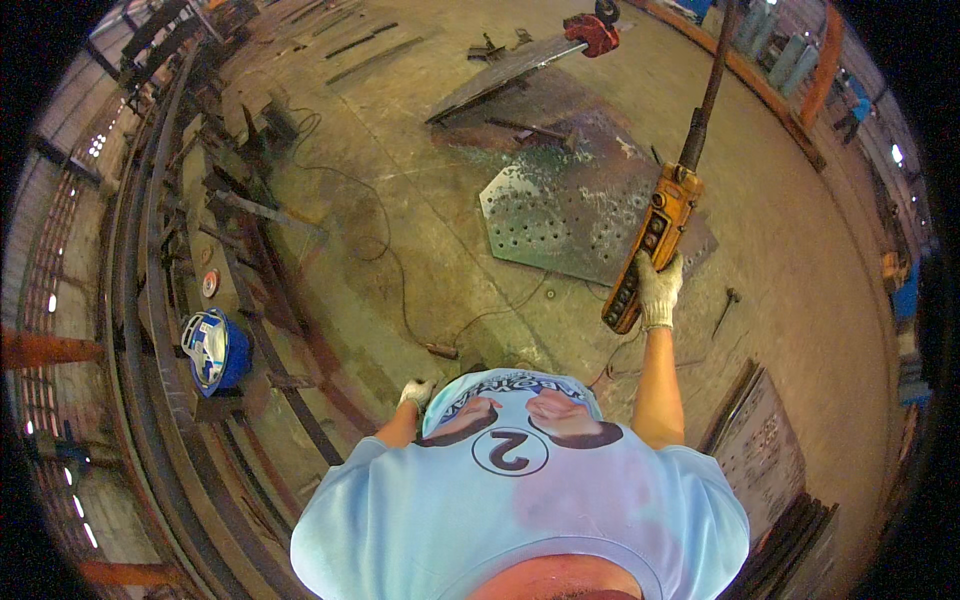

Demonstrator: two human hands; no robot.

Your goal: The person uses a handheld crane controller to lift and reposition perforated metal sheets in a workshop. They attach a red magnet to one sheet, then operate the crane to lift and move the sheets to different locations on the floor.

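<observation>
My right hand (658,290), in a white glove, grips a yellow-orange pendant controller (655,240) with rows of buttons, held out in front of me. The controller hangs from a thick black cable (706,95) that runs up and away. My left hand (415,392), also gloved, hangs low by my side, near a thin cable on the floor; it is too small to tell whether its fingers are curled. Far ahead, a red lifting clamp (592,32) bites the raised end of a long tilted steel plate (495,78).
A grey perforated steel plate (560,215) lies flat on the concrete floor ahead. Long steel beams (160,300) run along the left, with a blue and white helmet (212,350) on them. A hammer (727,305) lies to the right, and stacked plates (765,450) at lower right.
</observation>
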